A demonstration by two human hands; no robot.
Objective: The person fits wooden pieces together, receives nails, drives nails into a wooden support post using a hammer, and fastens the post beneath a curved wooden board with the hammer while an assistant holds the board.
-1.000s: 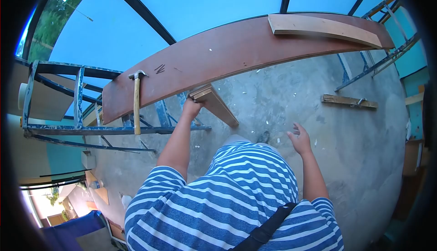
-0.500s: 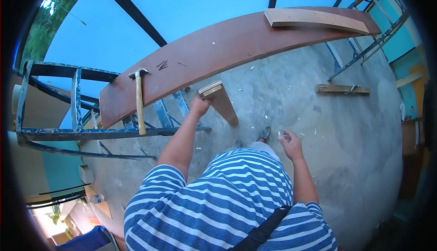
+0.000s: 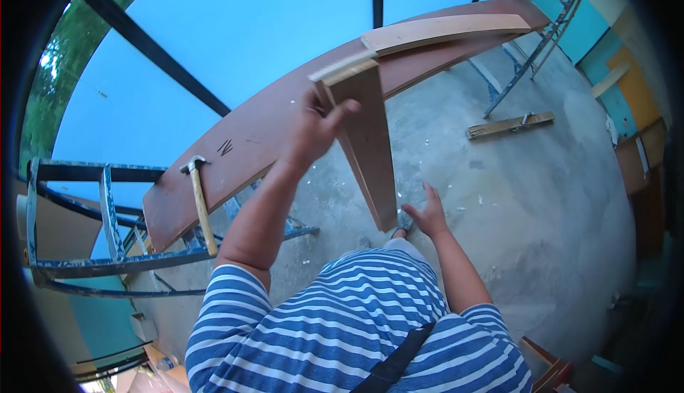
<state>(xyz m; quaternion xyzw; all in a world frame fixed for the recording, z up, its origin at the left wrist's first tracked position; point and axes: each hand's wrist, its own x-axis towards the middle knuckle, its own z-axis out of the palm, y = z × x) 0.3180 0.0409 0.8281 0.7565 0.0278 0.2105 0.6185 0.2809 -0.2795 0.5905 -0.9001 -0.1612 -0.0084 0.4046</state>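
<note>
- We see a long brown board (image 3: pixel 263 126) raised above the floor (image 3: pixel 527 229), its near end over the left ladder (image 3: pixel 107 211); the far end seems to rest on the right ladder (image 3: pixel 539 42).
- On it we find a claw hammer (image 3: pixel 201 204), handle jutting past the edge, and a pale plank (image 3: pixel 449 31).
- On the floor we see a wood block (image 3: pixel 509 125) and white scraps (image 3: pixel 461 209).

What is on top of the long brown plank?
The plank bears a hammer, dark nail-like pieces and a lighter board. Anything beneath that board, or behind the left hand and held board, is covered.
</note>
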